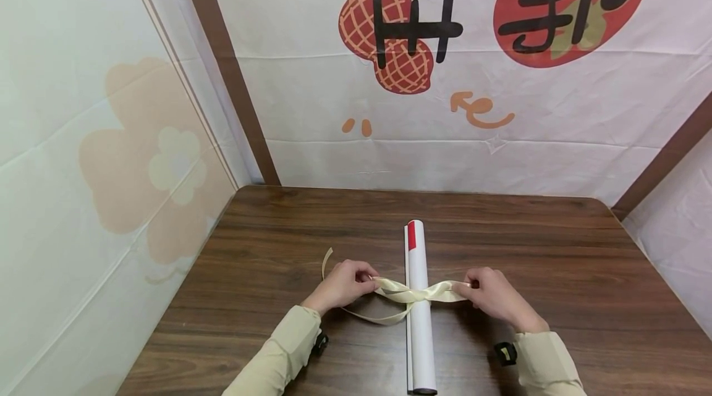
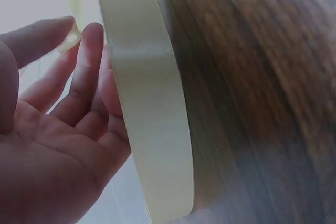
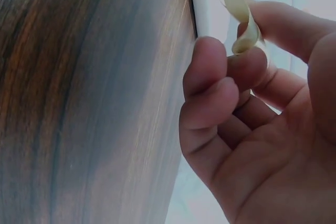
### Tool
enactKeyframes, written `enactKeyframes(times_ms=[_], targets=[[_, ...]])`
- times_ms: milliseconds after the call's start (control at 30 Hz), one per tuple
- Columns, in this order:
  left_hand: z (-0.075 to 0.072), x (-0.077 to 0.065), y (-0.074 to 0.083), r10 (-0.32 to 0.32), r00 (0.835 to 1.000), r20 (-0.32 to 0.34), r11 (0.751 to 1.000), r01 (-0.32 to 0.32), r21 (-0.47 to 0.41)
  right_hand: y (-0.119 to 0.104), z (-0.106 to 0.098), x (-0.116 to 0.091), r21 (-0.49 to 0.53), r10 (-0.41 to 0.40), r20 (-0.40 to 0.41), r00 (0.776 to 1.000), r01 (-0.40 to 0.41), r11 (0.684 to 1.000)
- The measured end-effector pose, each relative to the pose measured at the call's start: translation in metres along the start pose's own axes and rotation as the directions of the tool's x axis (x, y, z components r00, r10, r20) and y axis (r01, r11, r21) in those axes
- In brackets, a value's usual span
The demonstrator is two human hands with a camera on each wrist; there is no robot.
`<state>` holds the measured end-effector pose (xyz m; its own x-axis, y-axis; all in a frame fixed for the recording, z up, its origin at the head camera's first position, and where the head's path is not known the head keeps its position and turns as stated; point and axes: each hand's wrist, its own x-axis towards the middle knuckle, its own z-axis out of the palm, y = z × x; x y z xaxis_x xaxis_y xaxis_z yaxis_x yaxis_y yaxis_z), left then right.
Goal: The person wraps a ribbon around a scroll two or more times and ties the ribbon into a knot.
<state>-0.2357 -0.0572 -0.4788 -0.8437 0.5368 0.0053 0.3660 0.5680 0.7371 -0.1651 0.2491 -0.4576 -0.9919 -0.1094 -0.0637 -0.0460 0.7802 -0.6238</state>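
A white paper roll with a red patch near its far end lies lengthwise on the table. Around its middle passes a cream satin ribbon, crossed and bunched on top of the roll. To the left of the roll, my left hand pinches one part of the ribbon between thumb and fingertip. On the other side my right hand pinches the ribbon with thumb and curled fingers. A loose ribbon tail hangs past the left hand's fingers, and it curves along the table beneath that hand in the head view.
The dark wood-grain table has rounded far corners. Behind it hangs a white printed cloth with red and black designs, and another cloth with a pale flower covers the left side. Dark wrist devices sit at both cuffs.
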Motion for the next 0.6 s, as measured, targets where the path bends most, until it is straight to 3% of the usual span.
enactKeyframes(times_ms=[167, 333, 600], targets=[[0.0, 0.0011, 0.0007, -0.007, 1.0, 0.022, 0.999, 0.008, -0.033, 0.0007, -0.0011, 0.0003, 0.01, 0.003, -0.009, 1.0, -0.003, 1.0], [-0.0017, 0.0008, 0.0007, -0.021, 1.0, -0.006, 1.0, 0.021, -0.021, 0.0024, -0.0015, -0.001, 0.011, -0.009, -0.024, 1.0, 0.009, 1.0], [-0.0035, 0.0015, 0.0015, -0.029, 0.999, 0.035, 0.992, 0.033, -0.124, 0.0027, 0.0008, 0.0024, -0.02, -0.037, -0.042, 0.998, 0.036, 0.999]])
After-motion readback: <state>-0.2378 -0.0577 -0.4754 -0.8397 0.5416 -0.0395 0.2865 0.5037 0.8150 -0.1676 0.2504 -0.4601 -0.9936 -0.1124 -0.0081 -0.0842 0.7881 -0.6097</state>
